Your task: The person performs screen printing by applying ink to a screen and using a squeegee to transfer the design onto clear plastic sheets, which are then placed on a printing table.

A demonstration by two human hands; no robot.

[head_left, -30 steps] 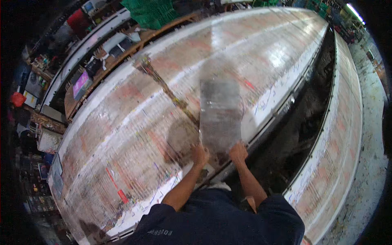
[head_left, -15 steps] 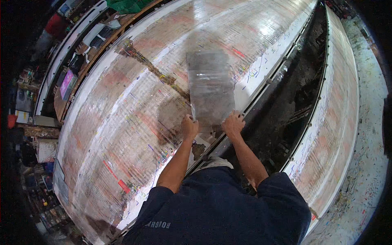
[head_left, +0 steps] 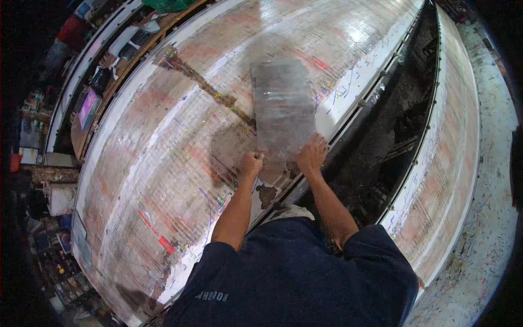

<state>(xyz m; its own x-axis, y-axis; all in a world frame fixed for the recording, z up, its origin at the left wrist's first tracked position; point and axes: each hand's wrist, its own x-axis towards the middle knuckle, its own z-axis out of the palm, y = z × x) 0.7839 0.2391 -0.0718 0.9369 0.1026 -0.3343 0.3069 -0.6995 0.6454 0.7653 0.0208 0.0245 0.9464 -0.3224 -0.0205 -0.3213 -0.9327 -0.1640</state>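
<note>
A grey, see-through rectangular plastic sheet (head_left: 284, 106) stretches away from me over the long, paint-flecked table surface (head_left: 158, 163), with shiny creases across its middle. My left hand (head_left: 251, 163) is closed in a pinch at the sheet's near left corner. At the near right corner, my right hand (head_left: 312, 156) has its fingers bent over the edge of the sheet; the thumb is partly hidden. Whether the whole sheet touches the surface, I cannot tell. A brown, ragged worn strip (head_left: 210, 92) runs across the table to the sheet's left side.
Along the table's right edge runs a dark gap (head_left: 381, 147), with a second curved, pale table (head_left: 436, 201) beyond it. A wooden-edged shelf (head_left: 117, 73) with assorted items lines the far left. Clutter (head_left: 65, 261) fills the lower left. The floor (head_left: 485, 229) at right is speckled.
The sheet has shifted slightly away from me, and its far edge looks straighter. Both hands have moved a little forward with it, the right one more.
</note>
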